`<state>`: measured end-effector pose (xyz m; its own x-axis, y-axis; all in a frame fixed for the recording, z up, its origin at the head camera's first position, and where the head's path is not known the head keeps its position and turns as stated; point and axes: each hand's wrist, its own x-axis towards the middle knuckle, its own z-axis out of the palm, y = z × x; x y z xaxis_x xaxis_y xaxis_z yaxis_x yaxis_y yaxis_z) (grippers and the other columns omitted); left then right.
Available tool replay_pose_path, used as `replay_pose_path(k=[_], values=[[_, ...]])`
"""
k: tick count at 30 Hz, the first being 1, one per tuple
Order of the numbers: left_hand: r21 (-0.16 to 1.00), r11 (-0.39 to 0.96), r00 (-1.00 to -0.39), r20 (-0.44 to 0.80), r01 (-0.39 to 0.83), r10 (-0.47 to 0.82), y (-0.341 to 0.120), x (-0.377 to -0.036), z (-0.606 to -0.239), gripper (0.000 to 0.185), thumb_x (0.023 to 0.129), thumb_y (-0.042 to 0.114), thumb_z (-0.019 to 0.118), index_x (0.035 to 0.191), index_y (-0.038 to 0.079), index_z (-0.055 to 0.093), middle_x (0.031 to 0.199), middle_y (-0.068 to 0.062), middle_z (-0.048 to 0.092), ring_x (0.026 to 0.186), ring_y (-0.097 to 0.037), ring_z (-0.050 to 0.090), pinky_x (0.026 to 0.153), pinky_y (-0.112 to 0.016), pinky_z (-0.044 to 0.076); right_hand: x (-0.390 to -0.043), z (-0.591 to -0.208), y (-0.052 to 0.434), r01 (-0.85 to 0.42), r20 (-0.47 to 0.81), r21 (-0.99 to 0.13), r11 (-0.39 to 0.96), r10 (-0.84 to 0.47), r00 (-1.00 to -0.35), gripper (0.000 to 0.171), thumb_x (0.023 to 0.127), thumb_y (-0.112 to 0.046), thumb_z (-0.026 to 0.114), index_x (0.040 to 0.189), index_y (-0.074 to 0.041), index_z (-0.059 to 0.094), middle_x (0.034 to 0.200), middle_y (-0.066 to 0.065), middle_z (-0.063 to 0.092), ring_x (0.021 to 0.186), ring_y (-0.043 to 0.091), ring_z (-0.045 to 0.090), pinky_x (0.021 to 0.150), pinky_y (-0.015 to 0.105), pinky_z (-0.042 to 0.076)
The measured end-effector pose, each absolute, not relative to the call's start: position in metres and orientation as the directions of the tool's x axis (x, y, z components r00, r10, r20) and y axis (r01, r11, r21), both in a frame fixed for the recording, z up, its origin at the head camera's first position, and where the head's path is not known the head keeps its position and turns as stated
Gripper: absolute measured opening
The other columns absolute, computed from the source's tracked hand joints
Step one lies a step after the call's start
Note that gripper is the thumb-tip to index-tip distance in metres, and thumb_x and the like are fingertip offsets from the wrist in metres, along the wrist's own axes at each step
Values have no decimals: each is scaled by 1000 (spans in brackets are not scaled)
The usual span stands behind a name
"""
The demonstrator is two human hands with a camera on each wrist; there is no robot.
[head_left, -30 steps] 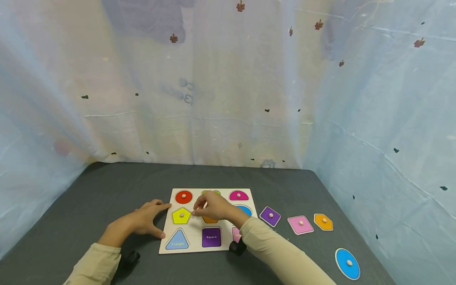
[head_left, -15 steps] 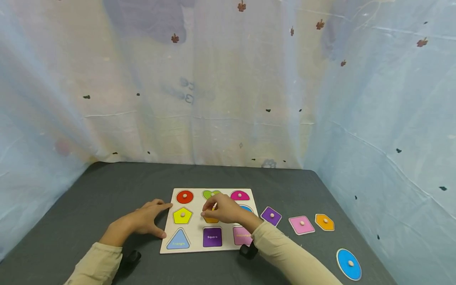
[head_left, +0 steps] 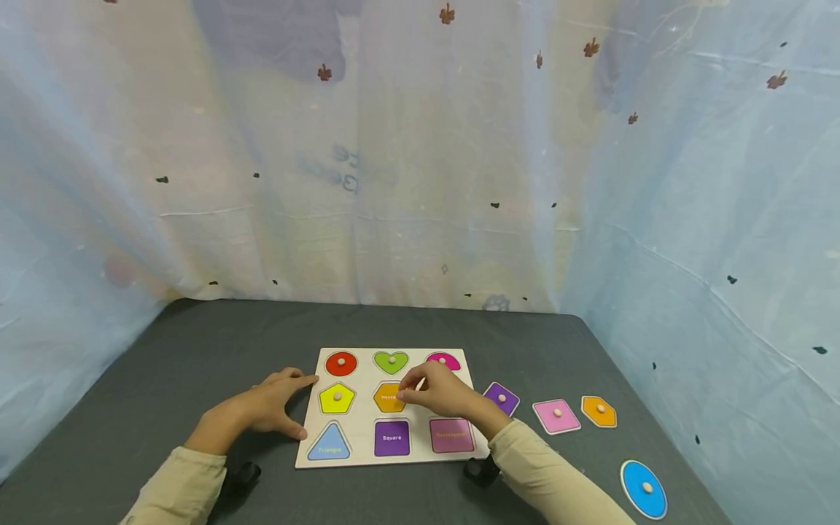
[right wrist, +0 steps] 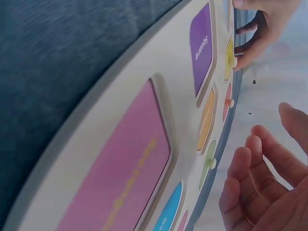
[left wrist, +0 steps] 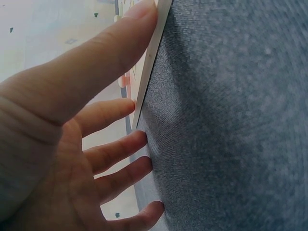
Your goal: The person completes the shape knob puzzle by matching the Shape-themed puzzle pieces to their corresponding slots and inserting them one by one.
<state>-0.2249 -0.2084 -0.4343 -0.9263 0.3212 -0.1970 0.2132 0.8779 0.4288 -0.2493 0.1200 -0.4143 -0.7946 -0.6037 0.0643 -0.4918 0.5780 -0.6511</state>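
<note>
A wooden shape puzzle board lies on the dark table. Knobbed pieces sit in it: a red circle, a green heart, a magenta half circle and a yellow pentagon. My left hand rests at the board's left edge, thumb and index finger touching the rim, fingers spread. Over the right middle of the board hovers my right hand, its fingers loosely bent and nothing between them. It hides most of the blue recess. The orange hexagon recess shows beside its fingertips.
Loose knobbed pieces lie right of the board: a purple piece partly behind my right forearm, a pink parallelogram, an orange hexagon and a blue oval. A printed curtain closes off the back and sides.
My right hand has moved right, from beside the yellow pentagon to past the hexagon recess, uncovering the heart and that recess. My left hand stays at the board's edge.
</note>
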Motion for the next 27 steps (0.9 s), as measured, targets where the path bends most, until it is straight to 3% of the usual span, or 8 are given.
replay_pose_path(k=[20, 27], values=[[417, 883, -929, -190, 216, 318, -208, -225, -436, 102, 66, 39, 95, 152, 13, 46, 147, -17, 45, 131, -39, 45, 103, -75, 34, -244, -418, 166, -497, 111, -677, 543, -593, -798, 16, 96, -20, 70, 98, -6, 77, 92, 7, 73, 72, 19, 60, 68, 23, 51], [408, 884, -929, -181, 227, 322, -208, -225, -437, 102, 66, 39, 95, 152, 12, 46, 145, -18, 46, 129, -39, 46, 102, -73, 37, -246, -420, 183, -490, 122, -679, 547, -574, -810, 18, 96, -21, 69, 100, -5, 77, 95, 8, 74, 68, 12, 58, 66, 23, 51]])
